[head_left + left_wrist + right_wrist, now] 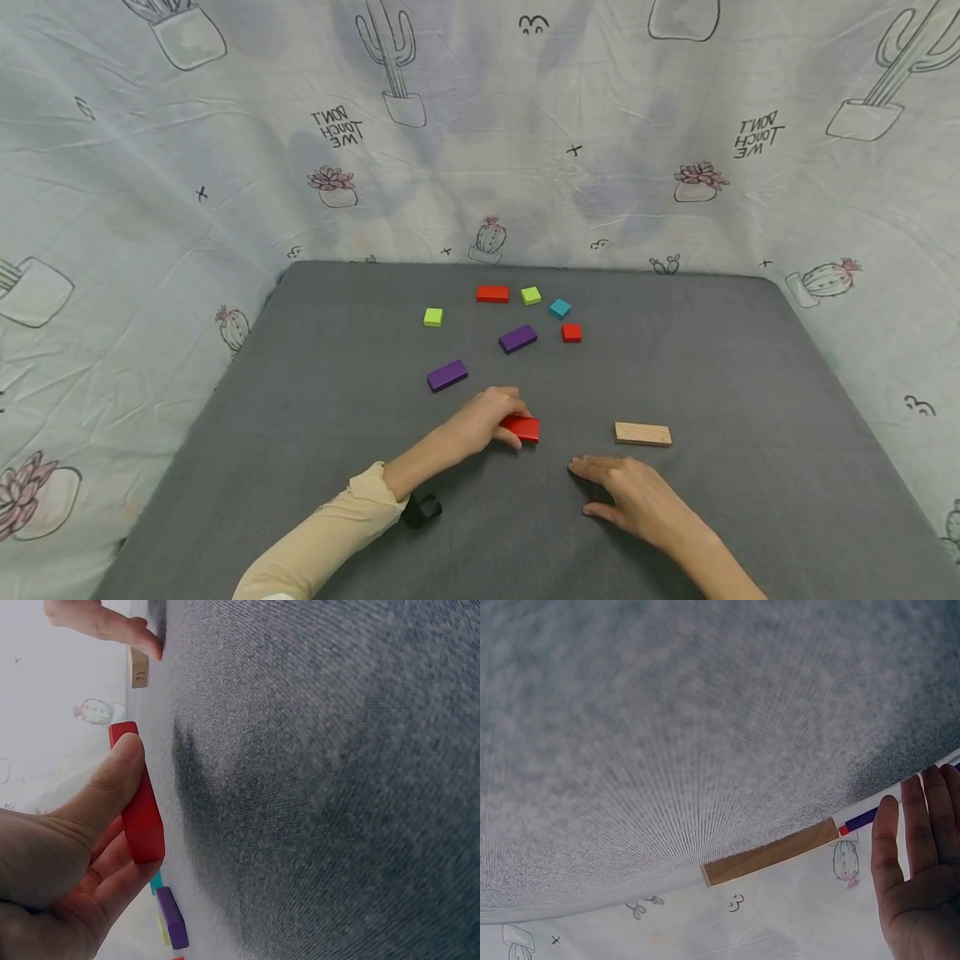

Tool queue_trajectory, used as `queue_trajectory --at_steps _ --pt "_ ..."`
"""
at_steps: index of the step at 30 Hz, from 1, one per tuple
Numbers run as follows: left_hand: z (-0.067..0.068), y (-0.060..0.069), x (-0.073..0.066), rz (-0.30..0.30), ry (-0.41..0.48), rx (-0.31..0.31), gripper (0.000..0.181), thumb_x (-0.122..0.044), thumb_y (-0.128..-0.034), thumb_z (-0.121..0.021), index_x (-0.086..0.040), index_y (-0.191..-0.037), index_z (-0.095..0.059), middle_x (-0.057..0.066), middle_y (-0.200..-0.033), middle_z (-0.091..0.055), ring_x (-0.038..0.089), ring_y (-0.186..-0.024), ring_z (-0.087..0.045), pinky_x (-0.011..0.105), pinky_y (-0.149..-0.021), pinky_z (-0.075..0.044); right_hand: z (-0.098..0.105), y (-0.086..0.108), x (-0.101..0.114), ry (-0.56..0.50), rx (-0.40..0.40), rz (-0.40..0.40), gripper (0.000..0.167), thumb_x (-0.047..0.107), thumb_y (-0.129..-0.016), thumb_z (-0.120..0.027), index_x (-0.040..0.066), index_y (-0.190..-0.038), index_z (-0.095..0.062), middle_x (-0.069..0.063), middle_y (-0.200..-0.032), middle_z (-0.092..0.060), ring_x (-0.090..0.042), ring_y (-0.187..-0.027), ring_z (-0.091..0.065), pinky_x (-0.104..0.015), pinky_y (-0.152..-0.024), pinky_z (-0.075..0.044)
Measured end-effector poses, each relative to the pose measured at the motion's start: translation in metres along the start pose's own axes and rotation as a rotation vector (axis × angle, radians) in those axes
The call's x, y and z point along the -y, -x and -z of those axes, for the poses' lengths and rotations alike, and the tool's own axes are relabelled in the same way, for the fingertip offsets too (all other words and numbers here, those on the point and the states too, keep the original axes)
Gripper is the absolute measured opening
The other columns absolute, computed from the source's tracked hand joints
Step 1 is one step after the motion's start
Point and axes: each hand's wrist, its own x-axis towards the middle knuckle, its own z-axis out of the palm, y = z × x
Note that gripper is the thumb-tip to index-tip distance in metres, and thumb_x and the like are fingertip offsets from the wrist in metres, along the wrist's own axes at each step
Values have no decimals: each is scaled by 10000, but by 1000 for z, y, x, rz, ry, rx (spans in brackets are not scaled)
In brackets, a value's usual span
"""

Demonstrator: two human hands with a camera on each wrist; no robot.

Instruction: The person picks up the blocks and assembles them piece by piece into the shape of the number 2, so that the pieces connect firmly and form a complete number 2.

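A red rectangular block [523, 429] is pinched between the thumb and fingers of my left hand [480, 422]. In the left wrist view the same red block [141, 802] appears just above the grey cloth, a shadow beneath it. My right hand [628, 494] hovers low over the cloth with straight fingers and holds nothing. Its palm [922, 907] and fingers show at the right of the right wrist view. A plain wooden block [642, 434] lies just beyond that hand, to the right of the red block.
Farther back lie two purple blocks [447, 376], a long red block [492, 294], a red cube [572, 333], two lime green cubes [433, 317] and a blue cube [560, 309]. A patterned white curtain [450, 150] hangs behind the grey tabletop [337, 350].
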Motion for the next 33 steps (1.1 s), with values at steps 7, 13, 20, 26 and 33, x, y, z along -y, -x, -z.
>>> queue_trajectory --at_steps 7,13,20,26,33 --pt "-5 -2 3 -16 5 -25 365 -263 -730 -786 -49 -1017 -716 11 -880 -590 91 -724 -463 188 -638 -380 0 0 0 -1 -5 3 495 244 -754 -810 21 -1176 -679 -85 -1159 -677 -219 -1035 -654 -370 -815 -538" --pt "-7 -3 6 -9 -18 -37 354 -278 -717 -805 -48 -970 -716 18 -851 -584 91 -706 -457 188 -627 -379 1 -1 0 9 -20 26 491 238 -749 -817 16 -1166 -683 -93 -1146 -682 -223 -1013 -662 -374 -796 -544" --pt "-8 -4 9 -17 -3 -63 359 -281 -718 -803 -33 -963 -719 28 -845 -589 87 -689 -452 192 -613 -385 1 -2 0 11 -3 13 500 249 -750 -815 21 -1174 -680 -88 -1156 -679 -217 -1029 -657 -375 -807 -540" --pt "-11 -5 10 -19 9 -56 365 -274 -718 -799 -28 -976 -720 34 -869 -601 91 -707 -472 194 -636 -403 2 -2 0 5 -5 19 501 233 -755 -811 13 -1183 -673 -97 -1160 -676 -222 -1028 -657 -379 -808 -540" --pt "-13 -6 10 -42 -10 -34 381 -291 -725 -808 -24 -983 -723 41 -897 -622 104 -747 -519 215 -678 -449 1 -1 0 7 -14 24 501 240 -750 -816 15 -1176 -678 -91 -1159 -677 -215 -1021 -661 -370 -805 -542"
